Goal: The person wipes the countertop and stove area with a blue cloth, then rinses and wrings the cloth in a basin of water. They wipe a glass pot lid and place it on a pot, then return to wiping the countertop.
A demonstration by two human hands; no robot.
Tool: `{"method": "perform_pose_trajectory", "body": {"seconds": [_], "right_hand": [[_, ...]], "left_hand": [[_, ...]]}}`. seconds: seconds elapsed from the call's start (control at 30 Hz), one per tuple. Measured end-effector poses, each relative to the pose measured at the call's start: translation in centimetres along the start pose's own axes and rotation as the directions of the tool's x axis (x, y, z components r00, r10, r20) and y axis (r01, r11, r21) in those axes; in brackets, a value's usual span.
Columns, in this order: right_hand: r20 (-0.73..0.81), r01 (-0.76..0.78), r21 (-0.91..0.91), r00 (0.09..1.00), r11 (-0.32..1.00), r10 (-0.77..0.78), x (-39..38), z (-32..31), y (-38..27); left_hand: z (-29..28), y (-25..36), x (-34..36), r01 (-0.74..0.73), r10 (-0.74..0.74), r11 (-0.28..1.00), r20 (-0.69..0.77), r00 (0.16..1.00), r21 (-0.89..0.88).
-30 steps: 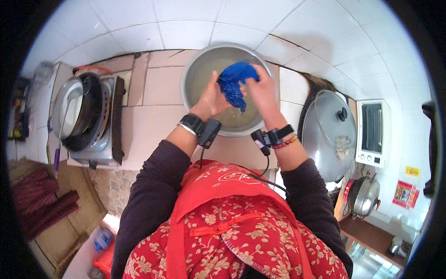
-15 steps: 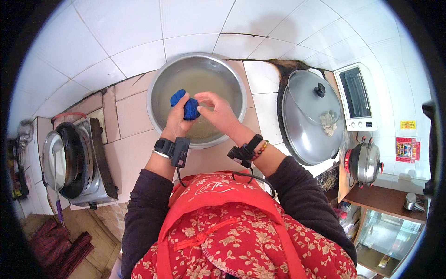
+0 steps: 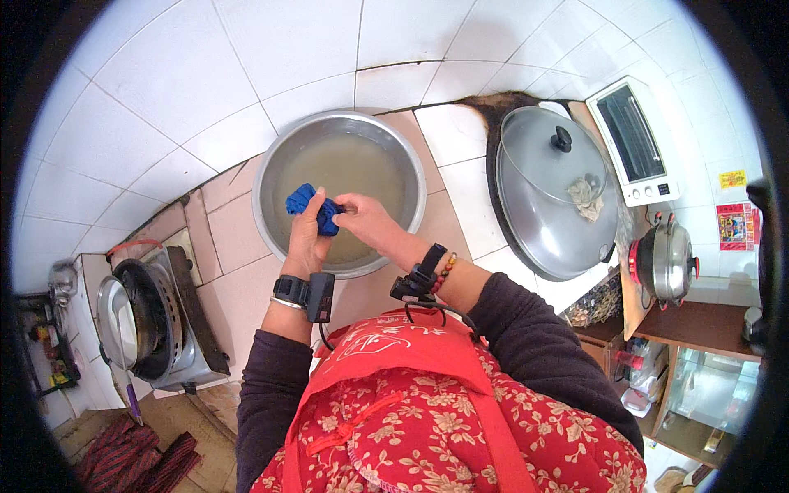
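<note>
Blue cloth [image 3: 327, 219], bunched into a small wad, is held above the lower left part of a grey metal basin [image 3: 413, 191]. Left hand [image 3: 305, 240] has a closed grip round the wad, thumb across its front. Right hand [image 3: 376, 223] has its grip drawn nearly together at the cloth's right end; I cannot tell whether it pinches the fabric. Cloudy water [image 3: 353, 168] lies in the basin, which stands on the tiled desk [image 3: 448, 226] near the wall. To the right, a big metal lid [image 3: 538, 234] has a clear lid [image 3: 530, 146] with a black knob and a crumpled rag [image 3: 585, 200] on top, with a white oven [image 3: 631, 140] just beyond. To the left, a dark pan [image 3: 154, 320] sits on a stove [image 3: 196, 337].
</note>
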State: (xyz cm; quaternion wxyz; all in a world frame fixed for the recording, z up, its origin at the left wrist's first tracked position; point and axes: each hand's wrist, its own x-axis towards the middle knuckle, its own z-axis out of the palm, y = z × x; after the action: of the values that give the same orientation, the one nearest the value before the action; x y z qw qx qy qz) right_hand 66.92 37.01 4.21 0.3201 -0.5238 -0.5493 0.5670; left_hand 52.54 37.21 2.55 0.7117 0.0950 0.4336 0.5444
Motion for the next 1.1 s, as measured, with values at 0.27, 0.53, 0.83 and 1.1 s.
{"method": "perform_pose_trajectory", "body": {"seconds": [0.27,0.53,0.83,1.1], "right_hand": [[-0.004,0.277,-0.167,0.959,0.946,-0.282,-0.8,0.8,-1.5],[0.231,0.301,-0.040,0.931,0.953,-0.284,-1.0,-3.4,-1.9],[0.496,0.808,-0.534,0.539,0.251,-0.680,2.0,-4.5,-3.2],[0.670,0.776,-0.557,0.630,0.294,-0.392,4.9,-3.2,-4.1]], "left_hand": [[-1.0,-0.1,-0.1,0.191,-0.187,0.979,0.070,0.980,-0.063],[-1.9,1.6,-0.4,0.321,-0.325,0.933,-0.002,0.946,0.162],[1.5,6.8,-1.7,0.275,-0.556,0.652,0.198,0.807,0.707],[2.5,6.4,-1.4,0.136,-0.474,0.452,0.108,0.874,0.881]]}}
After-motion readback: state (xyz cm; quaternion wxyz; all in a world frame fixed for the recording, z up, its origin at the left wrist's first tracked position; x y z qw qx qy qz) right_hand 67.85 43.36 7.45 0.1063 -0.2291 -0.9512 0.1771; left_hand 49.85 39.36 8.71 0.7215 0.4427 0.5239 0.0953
